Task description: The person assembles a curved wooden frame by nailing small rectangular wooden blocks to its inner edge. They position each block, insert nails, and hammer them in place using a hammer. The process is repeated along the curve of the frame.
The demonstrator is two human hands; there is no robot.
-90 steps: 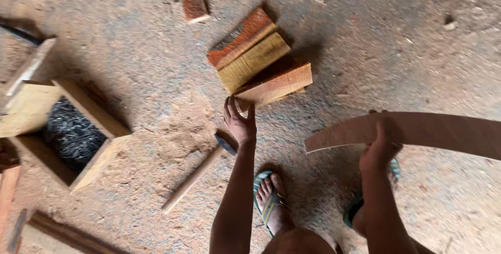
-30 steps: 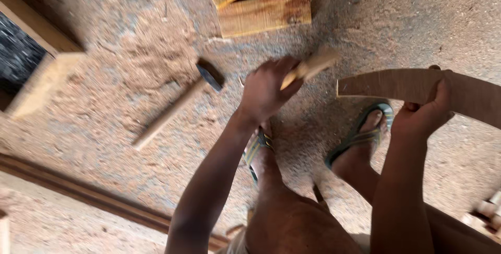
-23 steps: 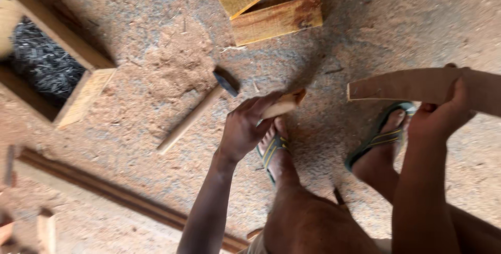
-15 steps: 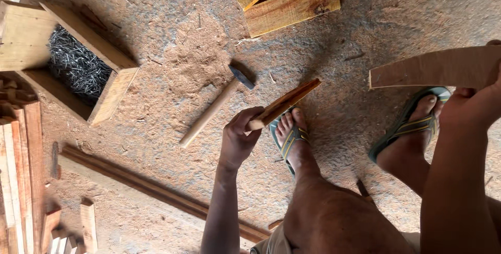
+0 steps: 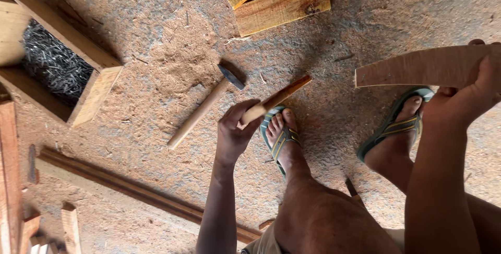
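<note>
My left hand (image 5: 235, 133) grips a short wooden block (image 5: 276, 99) by its near end, held above the sawdust floor beside my left foot. A hammer (image 5: 204, 105) with a wooden handle and dark head lies on the floor just left of that hand, not touched. My right hand (image 5: 467, 95) holds a long curved wooden board (image 5: 425, 66) at the right edge of view, above my right foot.
A wooden box (image 5: 86, 71) of dark nails (image 5: 52, 66) stands at the left. Two wood blocks (image 5: 282, 6) lie at the top. A long dark wooden strip (image 5: 130, 189) runs across the lower left, with more wood pieces at the far left.
My left hand went from reaching near the hammer to picking up the short wooden block and lifting it. The view shifted, bringing the nail box into sight. The right hand keeps the curved board.
</note>
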